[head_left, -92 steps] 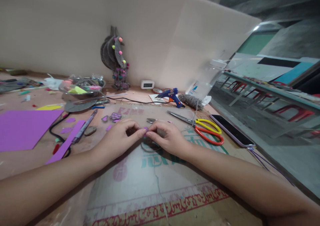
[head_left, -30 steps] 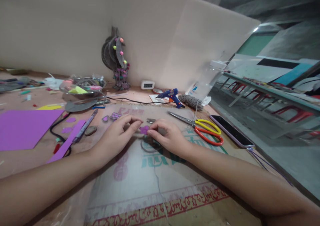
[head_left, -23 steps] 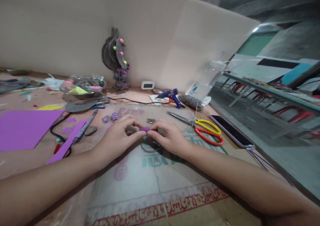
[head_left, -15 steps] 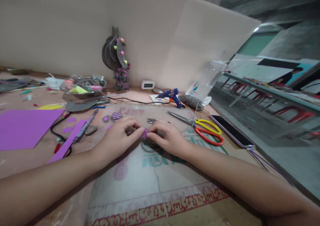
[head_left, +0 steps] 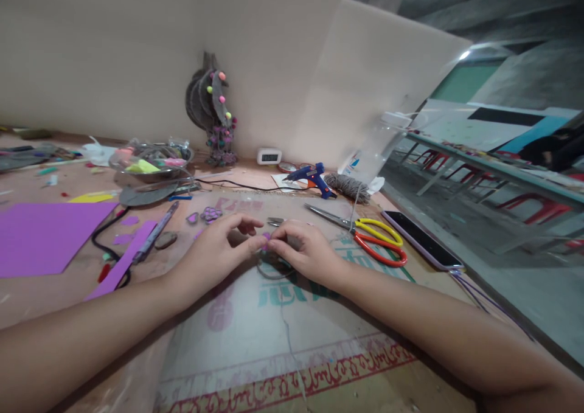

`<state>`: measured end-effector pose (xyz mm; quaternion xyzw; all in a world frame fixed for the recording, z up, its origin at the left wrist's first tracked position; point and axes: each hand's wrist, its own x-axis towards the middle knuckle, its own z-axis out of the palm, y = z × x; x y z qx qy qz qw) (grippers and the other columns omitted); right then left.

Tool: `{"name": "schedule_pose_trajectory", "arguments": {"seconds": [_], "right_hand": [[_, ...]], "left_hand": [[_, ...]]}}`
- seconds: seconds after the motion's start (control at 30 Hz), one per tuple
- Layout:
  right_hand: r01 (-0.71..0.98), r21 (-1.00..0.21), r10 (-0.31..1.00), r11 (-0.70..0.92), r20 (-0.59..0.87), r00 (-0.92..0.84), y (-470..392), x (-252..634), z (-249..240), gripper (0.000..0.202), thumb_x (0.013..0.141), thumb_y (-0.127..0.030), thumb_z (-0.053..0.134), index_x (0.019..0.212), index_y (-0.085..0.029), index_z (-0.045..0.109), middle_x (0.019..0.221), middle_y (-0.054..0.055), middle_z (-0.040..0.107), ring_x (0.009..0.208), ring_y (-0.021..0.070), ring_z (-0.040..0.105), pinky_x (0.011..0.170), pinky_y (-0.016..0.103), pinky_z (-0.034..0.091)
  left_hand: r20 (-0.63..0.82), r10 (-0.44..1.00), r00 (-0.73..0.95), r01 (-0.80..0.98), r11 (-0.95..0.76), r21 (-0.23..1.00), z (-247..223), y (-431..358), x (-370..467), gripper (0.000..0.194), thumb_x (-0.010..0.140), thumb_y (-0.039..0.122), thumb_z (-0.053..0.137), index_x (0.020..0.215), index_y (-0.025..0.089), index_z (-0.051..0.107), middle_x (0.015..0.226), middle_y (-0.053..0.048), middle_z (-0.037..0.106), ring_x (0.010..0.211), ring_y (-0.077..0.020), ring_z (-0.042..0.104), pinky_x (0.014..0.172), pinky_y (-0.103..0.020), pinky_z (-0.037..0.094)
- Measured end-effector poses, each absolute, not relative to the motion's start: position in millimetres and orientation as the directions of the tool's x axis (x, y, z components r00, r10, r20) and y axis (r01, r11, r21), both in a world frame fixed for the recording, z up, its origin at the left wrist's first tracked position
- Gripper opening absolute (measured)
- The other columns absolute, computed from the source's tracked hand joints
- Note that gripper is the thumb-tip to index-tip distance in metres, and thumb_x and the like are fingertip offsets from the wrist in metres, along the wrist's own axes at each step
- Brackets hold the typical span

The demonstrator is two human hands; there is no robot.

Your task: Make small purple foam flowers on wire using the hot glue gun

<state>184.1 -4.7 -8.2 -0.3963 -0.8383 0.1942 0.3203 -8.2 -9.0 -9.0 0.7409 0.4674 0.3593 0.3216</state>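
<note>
A small purple foam piece (head_left: 266, 238) is pinched between the thumb and fingers of my right hand (head_left: 303, 249). Its exact shape is mostly hidden by the fingertips. My left hand (head_left: 223, 242) is open beside it, index finger raised off the piece and thumb tip close against it. Grey yarn (head_left: 286, 328) curls under my right fingers and trails down the plastic-covered board toward me. Just behind my hands lie small snips (head_left: 275, 221), their handles partly hidden. A purple-and-grey flower piece (head_left: 212, 215) and a small heart-shaped piece (head_left: 192, 218) lie beyond my left hand.
Large scissors (head_left: 378, 239) and a phone (head_left: 422, 239) lie at right. Behind them are a blue glue gun (head_left: 310, 177), a yarn skein (head_left: 349, 188) and a clock (head_left: 269, 156). Purple foam sheet (head_left: 50, 236), a pen (head_left: 157, 230) and a filled bowl (head_left: 155, 170) occupy the left.
My left index finger has lifted away from the purple foam piece, widening the gap to the thumb. My right hand keeps its pinch in nearly the same place.
</note>
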Motion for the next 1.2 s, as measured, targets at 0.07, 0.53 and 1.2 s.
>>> {"name": "schedule_pose_trajectory", "arguments": {"seconds": [0.07,0.53,1.2], "right_hand": [[0.537,-0.581,0.788,0.611,0.382,-0.483,-4,184,-9,0.014,0.084,-0.026,0.054,0.076,-0.018,0.061,0.071,0.002,0.062,0.07,0.0129,0.056,0.068,0.025,0.044],[0.557,-0.582,0.803,0.592,0.369,-0.468,-4,183,-7,0.015,0.083,-0.026,0.055,0.073,-0.017,0.061,0.071,0.002,0.061,0.068,0.0127,0.056,0.067,0.025,0.043],[0.42,-0.81,0.905,0.409,0.301,-0.301,-7,188,2,0.018,0.088,-0.029,0.045,0.075,-0.018,0.05,0.066,-0.001,0.057,0.063,0.0126,0.057,0.063,0.024,0.045]], "left_hand": [[0.304,0.901,0.309,0.489,-0.424,0.762,-8,-9,-9,0.026,0.078,0.041,0.059,0.095,0.022,0.062,0.092,-0.002,0.062,0.087,-0.0189,0.059,0.075,-0.03,0.046],[0.307,0.945,0.114,0.404,-0.326,0.855,-5,-9,-11,0.024,0.09,0.035,0.036,0.074,0.022,0.048,0.07,0.002,0.05,0.07,-0.0158,0.051,0.065,-0.027,0.041],[0.223,0.955,0.197,0.421,-0.288,0.86,-8,-5,-9,0.02,0.082,0.037,0.052,0.073,0.019,0.056,0.072,0.0,0.061,0.072,-0.017,0.057,0.065,-0.027,0.043]]}}
